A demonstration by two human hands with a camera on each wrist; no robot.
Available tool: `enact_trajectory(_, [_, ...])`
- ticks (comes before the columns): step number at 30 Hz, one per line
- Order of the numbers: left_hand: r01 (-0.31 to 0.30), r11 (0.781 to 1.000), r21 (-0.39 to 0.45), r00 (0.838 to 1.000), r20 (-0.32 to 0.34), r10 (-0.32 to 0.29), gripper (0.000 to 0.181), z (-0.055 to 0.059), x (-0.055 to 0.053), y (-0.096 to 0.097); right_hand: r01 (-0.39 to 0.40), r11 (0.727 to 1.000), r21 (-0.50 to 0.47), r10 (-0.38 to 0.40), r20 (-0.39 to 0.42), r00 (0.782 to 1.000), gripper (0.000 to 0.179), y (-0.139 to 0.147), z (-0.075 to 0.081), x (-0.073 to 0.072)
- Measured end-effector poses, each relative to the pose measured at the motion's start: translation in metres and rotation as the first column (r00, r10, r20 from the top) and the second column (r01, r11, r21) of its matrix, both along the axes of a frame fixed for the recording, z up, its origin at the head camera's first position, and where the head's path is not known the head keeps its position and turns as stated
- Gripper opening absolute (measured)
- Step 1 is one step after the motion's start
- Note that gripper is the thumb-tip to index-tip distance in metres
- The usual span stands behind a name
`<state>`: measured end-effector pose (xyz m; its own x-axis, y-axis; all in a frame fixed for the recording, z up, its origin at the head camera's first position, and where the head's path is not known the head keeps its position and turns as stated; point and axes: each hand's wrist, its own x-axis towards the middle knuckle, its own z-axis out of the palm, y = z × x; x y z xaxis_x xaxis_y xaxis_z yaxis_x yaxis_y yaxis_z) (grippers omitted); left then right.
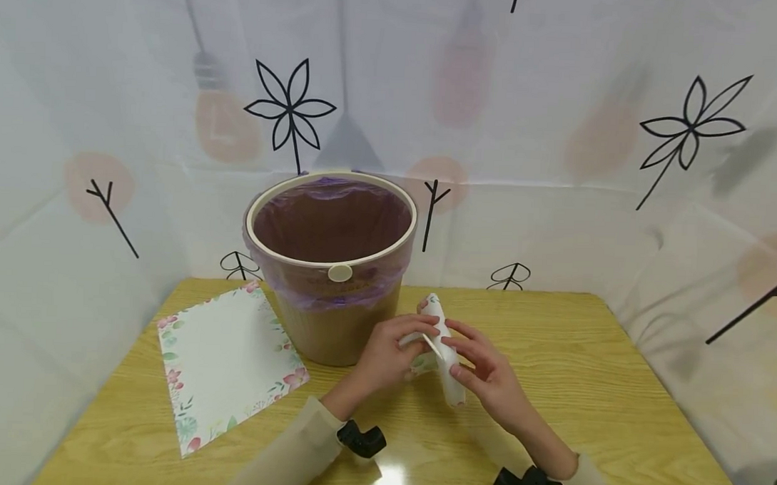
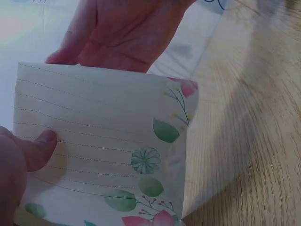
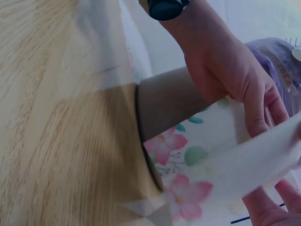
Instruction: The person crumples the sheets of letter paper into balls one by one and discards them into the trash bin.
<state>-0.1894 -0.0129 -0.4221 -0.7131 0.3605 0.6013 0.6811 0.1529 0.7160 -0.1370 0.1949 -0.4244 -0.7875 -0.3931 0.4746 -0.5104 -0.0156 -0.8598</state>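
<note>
pinching ruled white paper (image 2: pixel 94 108), folded over, pink-and-green floral border (image 2: pixel 120 200); both hands (image 1: pixel 387 351), fingers curled on it.

Head view forward-down, wrist closeups, paper (image 2: pixel 101 136) shared

Left wrist view: paper (image 2: pixel 99 127) cut off; thumb (image 2: pixel 30 155) too

You have two hands, one left hand (image 1: pixel 387 349) and one right hand (image 1: pixel 495 385), plus two floral sheets (image 1: pixel 230 358), one bin (image 1: pixel 324 336), one purple bag (image 1: pixel 361 298), one table (image 1: pixel 551 355) and two black wrist devices (image 1: pixel 361 440).
</note>
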Motion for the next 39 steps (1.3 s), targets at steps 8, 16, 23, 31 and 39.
enact_trajectory(8, [-0.030, 0.999, -0.027, 0.999, -0.019, 0.030, 0.032, -0.002, 0.002, 0.006, 0.005, 0.999, -0.034, -0.006, -0.015, 1.000, 0.041, -0.001, 0.000, -0.002])
enact_trajectory(16, [-0.162, 0.987, 0.011, 0.986, 0.046, 0.162, 0.033, -0.003, 0.011, 0.010, 0.128, 0.990, 0.052, -0.128, -0.011, 0.992, 0.058, -0.005, -0.002, -0.003])
enact_trajectory(23, [-0.040, 0.999, 0.010, 0.986, 0.160, 0.037, 0.029, -0.001, 0.016, 0.010, 0.199, 0.973, 0.115, -0.194, -0.051, 0.980, 0.062, -0.005, 0.001, -0.003])
enact_trajectory(31, [0.172, 0.984, 0.053, 0.951, 0.250, -0.180, 0.039, 0.002, 0.019, 0.005, 0.247, 0.961, 0.125, -0.245, -0.026, 0.969, 0.063, -0.003, 0.003, -0.003])
enact_trajectory(39, [0.199, 0.978, 0.070, 0.941, 0.264, -0.210, 0.036, 0.001, 0.020, 0.008, 0.291, 0.956, 0.048, -0.293, 0.049, 0.955, 0.061, -0.006, 0.002, -0.004])
